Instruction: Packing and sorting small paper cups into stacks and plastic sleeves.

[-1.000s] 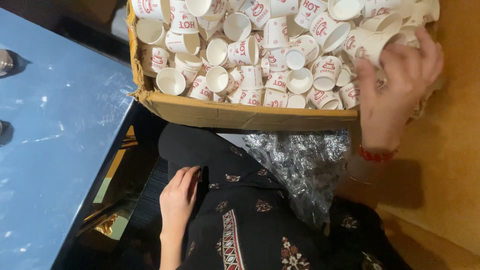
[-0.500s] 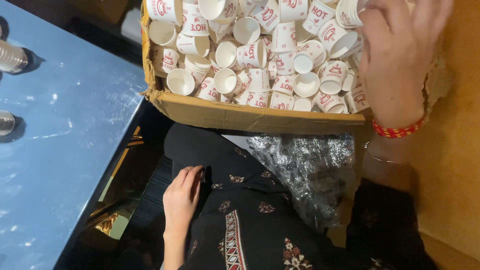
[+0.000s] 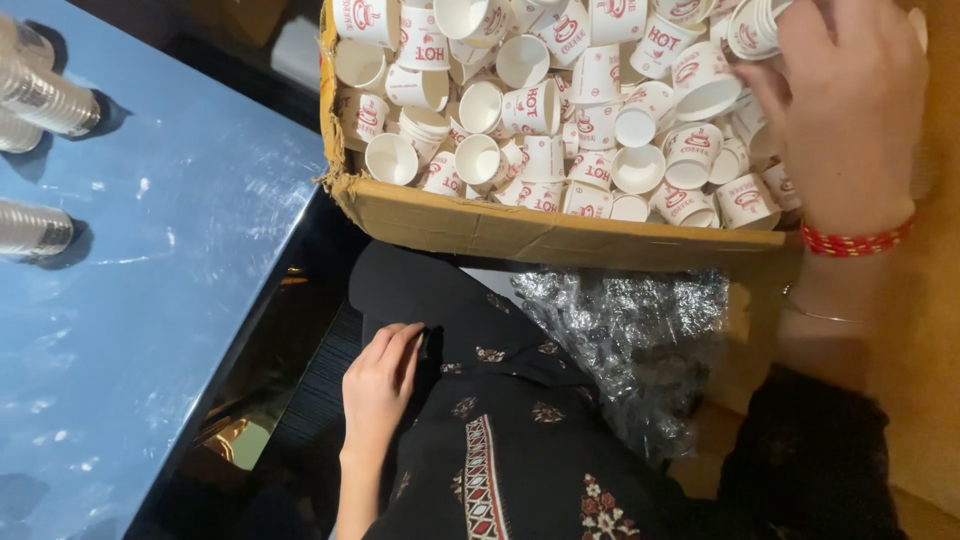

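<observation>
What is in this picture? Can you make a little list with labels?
Right hand: reaching into the box, fingers curled around a small stack of white paper cups
Left hand: resting flat on the lap, holding nothing
Box: brown cardboard, full of loose white cups with red print
Table: blue, beside the box, with stacks of clear cups
Under the box: crinkled clear plastic

Small white paper cups (image 3: 560,120) with red print, jumbled loose, filling open cardboard box (image 3: 520,232).
</observation>
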